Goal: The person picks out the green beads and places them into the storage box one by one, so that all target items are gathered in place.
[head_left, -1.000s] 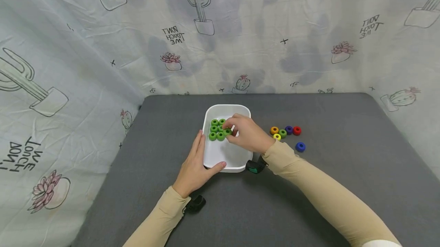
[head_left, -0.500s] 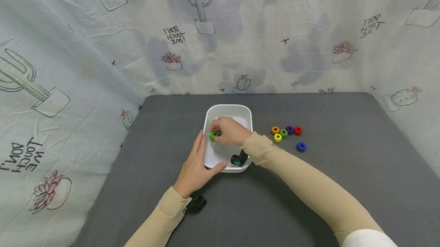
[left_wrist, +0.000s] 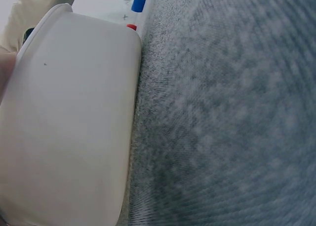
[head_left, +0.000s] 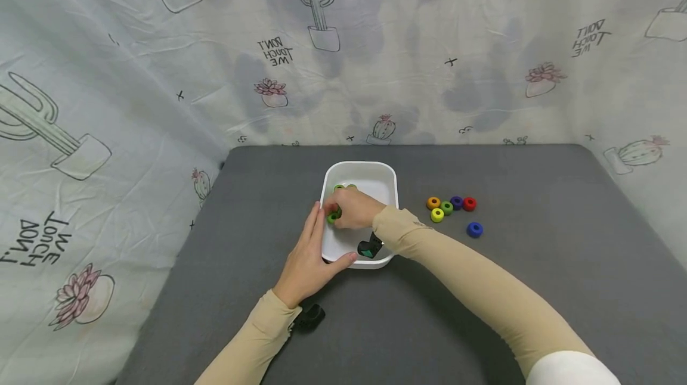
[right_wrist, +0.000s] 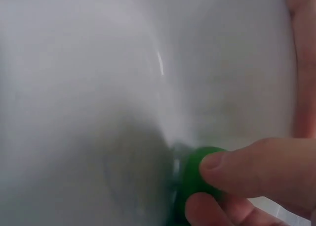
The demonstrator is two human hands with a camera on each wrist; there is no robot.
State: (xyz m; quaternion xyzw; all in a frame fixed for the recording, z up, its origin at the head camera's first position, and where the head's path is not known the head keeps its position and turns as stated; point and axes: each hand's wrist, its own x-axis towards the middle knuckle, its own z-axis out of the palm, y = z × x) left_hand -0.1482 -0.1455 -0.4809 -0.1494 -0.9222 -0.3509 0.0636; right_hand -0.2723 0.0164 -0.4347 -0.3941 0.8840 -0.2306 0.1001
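- Nearest you in the head view, low centre of the frame, your left hand (head_left: pixel 307 260) lies against the near left corner of the white bin (head_left: pixel 388 177), fingers straight along its left wall and the thumb pressed on the near rim; it steadies the bin and pinches nothing.
- In the left wrist view the same bin (left_wrist: pixel 69 137) fills the left half of the frame, sitting flat on the grey desk (left_wrist: pixel 227 127).
- Just beyond, at frame centre, your right hand (head_left: pixel 351 208) reaches into the bin from the right and covers most of its left side. Its fingertips pinch a green ring (head_left: pixel 334 216) low by the bin's left wall.
- The right wrist view confirms the pinch: thumb and a finger (right_wrist: pixel 256 169) close round that green ring (right_wrist: pixel 195 179), right by the white inner wall.
- Two more green rings (head_left: pixel 344 187) peek out above your knuckles; how many others lie under the hand you cannot tell from here.
- So the green sorting looks well along, with several greens already in the bin.
- Farther right, well apart from the bin, a small group waits on the desk: orange ring (head_left: pixel 433 202), yellow ring (head_left: pixel 437 215), one loose green ring (head_left: pixel 446 208), purple ring (head_left: pixel 457 202), red ring (head_left: pixel 469 204), and a blue ring (head_left: pixel 474 229) alone below them.
- I judge that the loose green one is what is left to fetch.
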